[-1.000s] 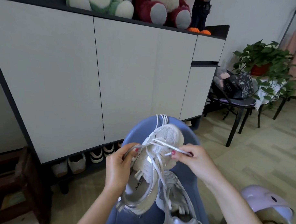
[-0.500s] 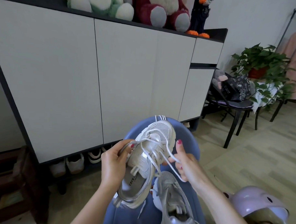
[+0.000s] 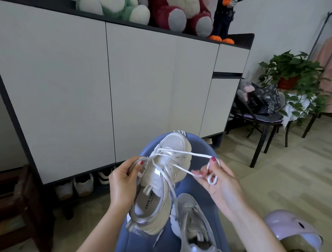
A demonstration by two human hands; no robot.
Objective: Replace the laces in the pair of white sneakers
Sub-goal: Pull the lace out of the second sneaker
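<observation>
The left hand (image 3: 124, 183) grips the sneaker (image 3: 159, 182) by its side, steadying it. Right of the sneaker, the right hand (image 3: 218, 181) pinches the lace (image 3: 194, 154) taut – likely drawing it through the eyelets.

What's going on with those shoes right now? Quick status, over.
Left hand grips the held sneaker by its side. Right hand pinches the white lace, drawn taut from the eyelets. Second sneaker lies on the blue seat. Nothing in the way.

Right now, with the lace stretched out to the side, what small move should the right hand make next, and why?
Probably draw the white lace further out to the right. The right hand pinches a loop of it, while the lace is still crossed through the upper eyelets of the held sneaker, which the left hand grips by its side.
</observation>
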